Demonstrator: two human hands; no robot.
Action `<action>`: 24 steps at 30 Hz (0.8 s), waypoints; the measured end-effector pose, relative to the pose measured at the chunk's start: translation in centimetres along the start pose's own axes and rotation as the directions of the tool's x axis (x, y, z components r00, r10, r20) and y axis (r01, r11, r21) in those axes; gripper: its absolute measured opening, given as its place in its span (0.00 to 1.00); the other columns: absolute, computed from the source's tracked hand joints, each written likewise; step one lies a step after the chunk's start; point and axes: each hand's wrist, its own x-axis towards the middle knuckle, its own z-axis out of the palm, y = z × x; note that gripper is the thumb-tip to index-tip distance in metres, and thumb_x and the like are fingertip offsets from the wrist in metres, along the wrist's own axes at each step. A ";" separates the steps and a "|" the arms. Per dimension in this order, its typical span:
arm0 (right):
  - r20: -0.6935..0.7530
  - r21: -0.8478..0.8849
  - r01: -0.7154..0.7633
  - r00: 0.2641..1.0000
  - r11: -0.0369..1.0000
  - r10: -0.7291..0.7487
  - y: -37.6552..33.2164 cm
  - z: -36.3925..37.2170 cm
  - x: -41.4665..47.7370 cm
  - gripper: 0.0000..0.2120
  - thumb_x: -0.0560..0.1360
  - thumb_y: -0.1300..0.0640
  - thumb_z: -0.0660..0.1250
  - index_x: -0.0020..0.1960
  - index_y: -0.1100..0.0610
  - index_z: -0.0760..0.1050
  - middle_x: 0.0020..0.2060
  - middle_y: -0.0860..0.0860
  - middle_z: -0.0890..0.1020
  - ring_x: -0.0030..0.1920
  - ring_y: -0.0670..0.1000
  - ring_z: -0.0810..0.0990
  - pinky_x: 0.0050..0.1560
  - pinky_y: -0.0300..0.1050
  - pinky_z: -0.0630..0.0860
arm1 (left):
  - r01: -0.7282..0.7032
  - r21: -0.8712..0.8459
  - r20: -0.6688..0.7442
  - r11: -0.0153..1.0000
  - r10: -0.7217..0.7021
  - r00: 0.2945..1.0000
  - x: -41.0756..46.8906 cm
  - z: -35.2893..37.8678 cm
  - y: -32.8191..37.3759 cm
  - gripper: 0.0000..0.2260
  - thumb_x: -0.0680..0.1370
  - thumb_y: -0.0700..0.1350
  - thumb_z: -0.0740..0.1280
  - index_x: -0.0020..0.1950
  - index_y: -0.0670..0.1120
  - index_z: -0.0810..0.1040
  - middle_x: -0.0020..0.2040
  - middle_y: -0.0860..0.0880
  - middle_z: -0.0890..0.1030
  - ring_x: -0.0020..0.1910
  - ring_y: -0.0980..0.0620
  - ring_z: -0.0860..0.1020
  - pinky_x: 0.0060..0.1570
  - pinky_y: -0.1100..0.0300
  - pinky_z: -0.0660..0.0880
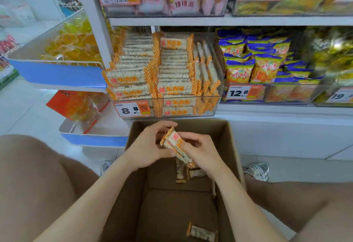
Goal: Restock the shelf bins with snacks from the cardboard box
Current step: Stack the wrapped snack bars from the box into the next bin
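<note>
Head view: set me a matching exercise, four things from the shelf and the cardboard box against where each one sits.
Things
1. tilted rice-cracker stack
2. loose packet nearest the camera
3. 8.8 price tag
4. blue-and-yellow snack bags

Places
A. front of the clear bin
B. shelf, right of the clear bin
C. between the left hand and right hand
D. floor of the cardboard box

Pairs: 1-C, 2-D, 3-A, 4-B

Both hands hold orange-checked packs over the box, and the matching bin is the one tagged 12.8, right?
Not quite. In the head view the bin of matching packs carries the 8.8 tag; the 12.8 tag fronts the blue-and-yellow bags beside it. The left hand and right hand do hold orange-checked packs over the cardboard box.
</note>
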 end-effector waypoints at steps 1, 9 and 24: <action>0.001 0.003 0.022 1.000 1.000 -0.022 -0.7 -0.1 0.1 0.14 0.79 0.58 0.73 0.64 0.48 0.84 0.56 0.43 0.87 0.58 0.44 0.84 0.57 0.41 0.81 | -0.014 -0.008 -0.001 1.000 0.014 1.000 0.1 -0.7 0.8 0.34 0.69 0.45 0.84 0.70 0.62 0.75 0.60 0.54 0.81 0.58 0.53 0.82 0.60 0.48 0.80; 0.113 0.008 0.206 0.972 0.979 -0.206 -7.2 -1.0 0.5 0.16 0.82 0.58 0.70 0.70 0.55 0.80 0.64 0.47 0.84 0.68 0.47 0.80 0.69 0.46 0.76 | -0.141 -0.081 -0.013 0.987 0.140 0.990 0.3 -7.1 8.2 0.26 0.63 0.40 0.86 0.58 0.46 0.81 0.54 0.46 0.84 0.56 0.45 0.83 0.58 0.49 0.80; -0.045 -0.761 0.258 0.894 0.595 -0.445 -15.0 -5.3 9.7 0.20 0.86 0.49 0.56 0.76 0.51 0.69 0.53 0.49 0.79 0.45 0.45 0.78 0.42 0.46 0.75 | -0.179 0.504 -0.486 0.845 0.448 0.750 5.0 -10.4 11.3 0.23 0.77 0.59 0.75 0.69 0.54 0.76 0.62 0.55 0.75 0.62 0.54 0.74 0.61 0.55 0.73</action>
